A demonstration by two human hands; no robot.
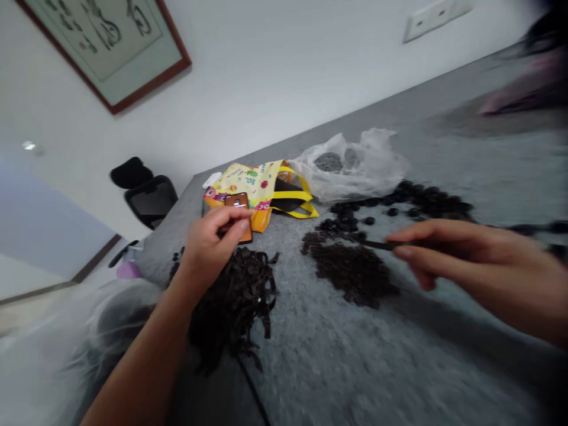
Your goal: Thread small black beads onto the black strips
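Observation:
My right hand (461,257) pinches a thin black strip (376,244) between thumb and forefinger. The strip's far end points left, above a pile of short dark brown pieces (355,272) on the grey table (310,361). Over a heap of longer black strips (242,284), my left hand (212,239) has thumb and fingers drawn together; whether anything is between them I cannot make out. Just behind its fingertips, from this angle, a phone (245,231) leans against a yellow printed bag (252,180). Round black pieces (426,201) lie scattered beyond the brown pile.
A translucent plastic bag (355,168) stands behind the black pieces, beside the yellow bag's handles. At the lower left is a large clear plastic bag (57,367). An office chair (151,198) stands past the table's left end. A pinkish item (528,86) lies blurred at the far right.

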